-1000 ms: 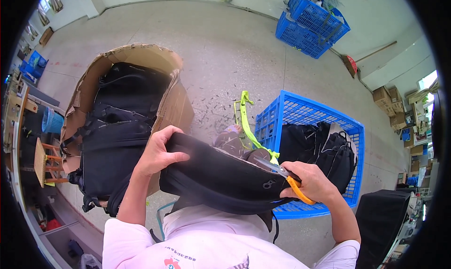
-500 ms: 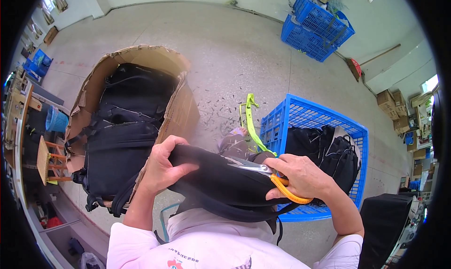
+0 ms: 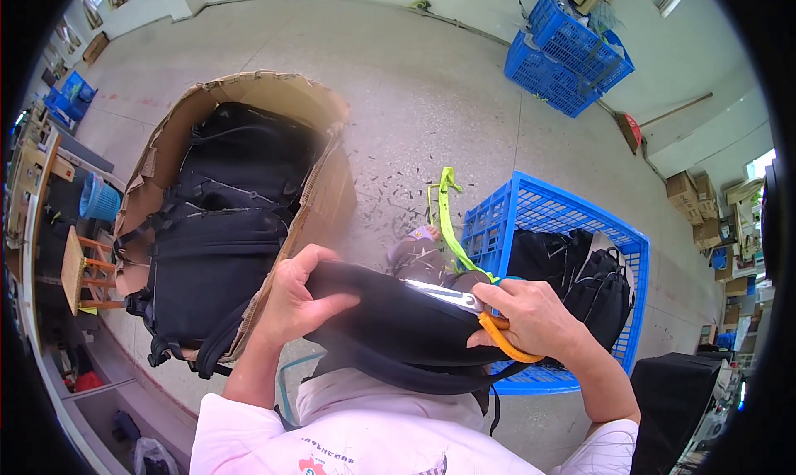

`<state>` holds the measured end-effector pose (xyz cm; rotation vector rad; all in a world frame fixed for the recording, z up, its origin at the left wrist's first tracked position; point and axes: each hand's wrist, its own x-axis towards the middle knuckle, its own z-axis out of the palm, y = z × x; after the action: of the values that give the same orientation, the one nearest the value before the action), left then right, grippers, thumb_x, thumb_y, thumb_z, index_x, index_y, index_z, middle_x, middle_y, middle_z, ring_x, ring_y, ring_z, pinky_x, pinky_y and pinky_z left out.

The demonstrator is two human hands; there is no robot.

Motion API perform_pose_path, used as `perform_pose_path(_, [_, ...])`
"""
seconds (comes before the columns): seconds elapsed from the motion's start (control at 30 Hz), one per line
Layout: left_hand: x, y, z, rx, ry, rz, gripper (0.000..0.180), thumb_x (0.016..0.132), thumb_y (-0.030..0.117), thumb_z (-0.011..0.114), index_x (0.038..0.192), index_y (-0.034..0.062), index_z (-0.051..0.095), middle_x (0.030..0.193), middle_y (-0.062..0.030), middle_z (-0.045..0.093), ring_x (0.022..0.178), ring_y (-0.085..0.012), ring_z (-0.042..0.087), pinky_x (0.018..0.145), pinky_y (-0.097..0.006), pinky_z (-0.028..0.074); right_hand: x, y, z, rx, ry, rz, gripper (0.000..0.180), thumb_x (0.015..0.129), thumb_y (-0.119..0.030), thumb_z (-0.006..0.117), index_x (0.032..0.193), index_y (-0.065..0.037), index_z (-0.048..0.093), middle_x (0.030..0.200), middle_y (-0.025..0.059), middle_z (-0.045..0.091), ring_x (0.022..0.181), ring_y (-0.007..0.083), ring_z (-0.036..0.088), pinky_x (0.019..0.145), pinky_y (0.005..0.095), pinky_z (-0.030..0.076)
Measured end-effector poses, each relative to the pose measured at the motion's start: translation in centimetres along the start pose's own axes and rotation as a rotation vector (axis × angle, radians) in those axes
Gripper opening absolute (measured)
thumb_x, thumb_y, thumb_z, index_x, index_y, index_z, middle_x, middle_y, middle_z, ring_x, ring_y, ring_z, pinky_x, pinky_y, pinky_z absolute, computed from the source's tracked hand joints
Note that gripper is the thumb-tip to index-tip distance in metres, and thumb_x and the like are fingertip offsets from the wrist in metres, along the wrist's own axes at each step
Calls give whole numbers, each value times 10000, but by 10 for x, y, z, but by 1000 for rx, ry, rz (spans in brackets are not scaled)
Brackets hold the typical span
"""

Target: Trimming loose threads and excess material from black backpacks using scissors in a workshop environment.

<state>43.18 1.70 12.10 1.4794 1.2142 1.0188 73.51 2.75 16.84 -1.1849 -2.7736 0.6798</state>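
Across my lap lies a black fabric bag (image 3: 398,326), with a strap curving along its near side. Its far left edge is gripped by my left hand (image 3: 297,301), thumb on top. My right hand (image 3: 535,313) is closed around the orange handles of a pair of scissors (image 3: 444,296). The silver blades point left and rest along the upper edge of the bag; exactly what lies between them I cannot make out. Some of my right fingers are hidden behind the handles and the bag.
At left stands an open cardboard box (image 3: 336,176) full of black backpacks (image 3: 220,255). A blue plastic crate (image 3: 572,195) with more black bags is at right. A lime-green strip (image 3: 446,214) hangs beside it, near dark scraps on the floor. Stacked blue crates (image 3: 547,77) stand farther back.
The scissor blades look closer together than before. Both hands keep their hold on the bag and scissors, and the view has shifted slightly.
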Motion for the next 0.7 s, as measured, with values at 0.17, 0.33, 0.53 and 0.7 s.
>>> perform_pose_path(0.17, [-2,4,-1,14,-3,5,317,633,10,751,890,1,565,776,-72,640,717,-125,610,666,-254,483,11,-8,-4,-23,66,-27,377,783,-438,657,898,-102,531,580,43,502,545,214,545,457,316,418])
perform_pose_path(0.33, [0,0,-2,19,-35,-14,372,632,17,755,948,4,558,831,-102,631,776,-170,615,714,-280,480,11,-7,0,26,60,-23,384,738,-407,708,850,-90,521,578,52,497,541,222,546,463,318,430])
perform_pose_path(0.53, [-7,-4,-17,125,-115,-58,590,655,192,779,1136,13,487,1011,-121,587,939,-202,571,826,-302,442,4,0,3,350,96,155,548,624,-247,815,1027,25,561,798,145,602,650,298,593,622,301,486])
perform_pose_path(0.7, [-35,-41,-25,268,-320,-242,816,645,272,813,1273,-19,381,1101,-127,572,1019,-200,543,911,-311,410,-1,-2,4,302,38,216,546,584,-181,824,1020,16,561,850,167,611,720,319,600,701,314,483])
